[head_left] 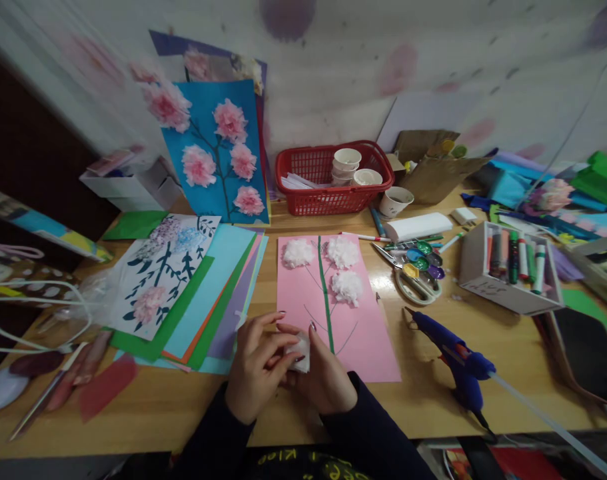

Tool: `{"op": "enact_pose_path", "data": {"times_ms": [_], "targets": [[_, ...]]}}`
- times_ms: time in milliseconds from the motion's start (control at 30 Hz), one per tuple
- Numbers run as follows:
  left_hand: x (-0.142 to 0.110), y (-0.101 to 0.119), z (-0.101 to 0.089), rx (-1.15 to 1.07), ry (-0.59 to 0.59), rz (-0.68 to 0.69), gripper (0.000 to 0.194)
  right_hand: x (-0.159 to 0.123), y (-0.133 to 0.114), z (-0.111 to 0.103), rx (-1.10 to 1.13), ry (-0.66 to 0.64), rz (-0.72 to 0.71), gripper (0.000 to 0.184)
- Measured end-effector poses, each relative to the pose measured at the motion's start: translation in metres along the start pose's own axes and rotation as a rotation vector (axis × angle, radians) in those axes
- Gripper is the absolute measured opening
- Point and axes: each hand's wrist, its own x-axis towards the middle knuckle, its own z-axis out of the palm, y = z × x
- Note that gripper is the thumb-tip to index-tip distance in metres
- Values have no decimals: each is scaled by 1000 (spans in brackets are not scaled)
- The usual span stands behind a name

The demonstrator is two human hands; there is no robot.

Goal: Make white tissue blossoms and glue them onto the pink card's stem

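Between my two hands is a small folded wad of white tissue paper (299, 353). My left hand (257, 363) pinches it from the left with thumb and fingers. Around its right side curls my right hand (330, 377), also gripping it. Both hands are over the lower edge of a pink paper sheet (368, 333). On that sheet a green stem (324, 287) runs upward with thin drawn branches. Three fluffy white paper flowers sit on it: one at the upper left (298, 253), one at the upper right (342, 253) and one below that (347, 288).
A blue hot glue gun (450, 350) lies to the right, near scissors (416, 290) and a marker box (508, 287). Coloured paper sheets (223, 267) are stacked at left. Behind stand a red basket (328, 200) with cups and a blue flower picture (213, 193).
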Motion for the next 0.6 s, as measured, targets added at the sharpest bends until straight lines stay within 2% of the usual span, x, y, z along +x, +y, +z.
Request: {"op": "enact_pose_path", "data": {"times_ms": [167,300,433,533,600], "targets": [[4,0,1,16,-91,-18,13,1,1,-3,32,-14,9,48],[2,0,1,-126,-137,-109,11,1,-1,-3,11,-47,-1,46],[1,3,-2,-455,-129,-320,9,-1,-4,-2,36,-44,-9,45],[2,5,-4,-740,-58,-540,20,-3,-4,-1,0,-24,-45,43],[3,5,-5,-849,-4,-664,30,-5,-4,0,-51,-13,-71,43]]}}
